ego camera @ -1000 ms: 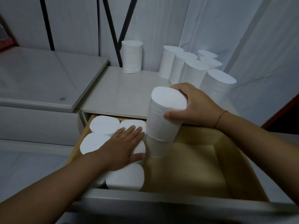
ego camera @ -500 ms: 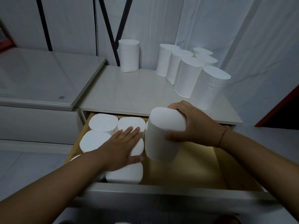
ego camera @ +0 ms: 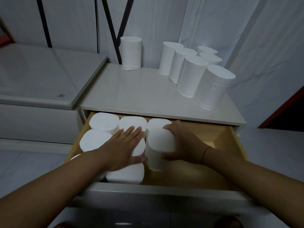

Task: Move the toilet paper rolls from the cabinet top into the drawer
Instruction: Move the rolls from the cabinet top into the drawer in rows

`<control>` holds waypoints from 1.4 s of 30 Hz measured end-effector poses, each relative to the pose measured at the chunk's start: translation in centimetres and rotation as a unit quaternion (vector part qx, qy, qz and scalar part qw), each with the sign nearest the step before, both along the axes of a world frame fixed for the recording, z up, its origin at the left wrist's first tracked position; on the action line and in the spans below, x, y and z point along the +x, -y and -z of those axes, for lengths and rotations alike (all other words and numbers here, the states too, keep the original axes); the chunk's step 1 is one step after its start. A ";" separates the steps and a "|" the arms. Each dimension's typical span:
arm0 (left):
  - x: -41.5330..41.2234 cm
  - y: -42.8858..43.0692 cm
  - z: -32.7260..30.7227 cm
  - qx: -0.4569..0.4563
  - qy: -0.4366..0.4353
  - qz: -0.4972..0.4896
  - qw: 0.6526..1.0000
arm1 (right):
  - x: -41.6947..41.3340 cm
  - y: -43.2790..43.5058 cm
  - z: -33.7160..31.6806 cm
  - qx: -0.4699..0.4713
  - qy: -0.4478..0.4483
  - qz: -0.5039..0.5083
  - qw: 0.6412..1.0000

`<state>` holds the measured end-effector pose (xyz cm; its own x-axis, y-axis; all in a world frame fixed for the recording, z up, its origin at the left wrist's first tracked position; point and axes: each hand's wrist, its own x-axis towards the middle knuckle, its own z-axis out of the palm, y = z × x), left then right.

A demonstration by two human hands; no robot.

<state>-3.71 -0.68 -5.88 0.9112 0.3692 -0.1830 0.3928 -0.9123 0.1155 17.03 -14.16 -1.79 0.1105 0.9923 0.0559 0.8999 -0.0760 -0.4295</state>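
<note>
Cabinet top carries seven upright rolls. Open drawer below, rolls packed left side. Right hand wrapped round roll standing in drawer. Left hand flat, fingers spread, pressing packed rolls.

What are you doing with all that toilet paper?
A person is packing toilet paper rolls into an open wooden drawer. The right hand grips one upright roll and is setting it down beside the rolls already packed on the drawer's left side. The left hand lies flat on top of those packed rolls. Seven more rolls stand on the cabinet top behind, waiting their turn.
</note>
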 end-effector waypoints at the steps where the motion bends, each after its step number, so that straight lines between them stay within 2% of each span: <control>1: 0.0 0.0 0.0 -0.001 -0.002 -0.002 1.000 | -0.3 0.1 0.5 -0.016 0.000 -0.002 1.000; 8: -0.2 0.2 0.0 -0.002 -0.007 0.004 1.000 | -0.5 0.1 2.5 -0.034 0.009 0.017 0.999; 20: 0.4 1.2 0.0 0.014 0.001 0.050 0.999 | -1.4 0.6 4.0 0.009 0.108 0.002 0.994; 24: 0.4 1.1 -0.3 0.009 -0.005 0.048 0.999 | -1.4 0.8 3.4 0.039 0.178 -0.009 0.983; 26: 0.4 1.2 -0.4 0.007 -0.004 0.048 0.999 | -1.2 0.9 3.4 0.052 0.169 -0.014 0.984; 32: 0.5 1.6 -0.1 0.022 -0.008 0.045 0.999 | -0.7 0.7 5.1 -0.035 0.150 -0.078 0.985; 42: 0.5 2.0 0.3 0.030 0.001 0.040 0.999 | -0.7 0.4 5.1 -0.050 0.178 -0.083 0.979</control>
<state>-3.18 -2.63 -6.16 0.9383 0.3058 -0.1614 0.3187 -0.9459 0.0609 16.34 -14.55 -6.87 -0.0614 0.9974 -0.0376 0.9948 0.0581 -0.0837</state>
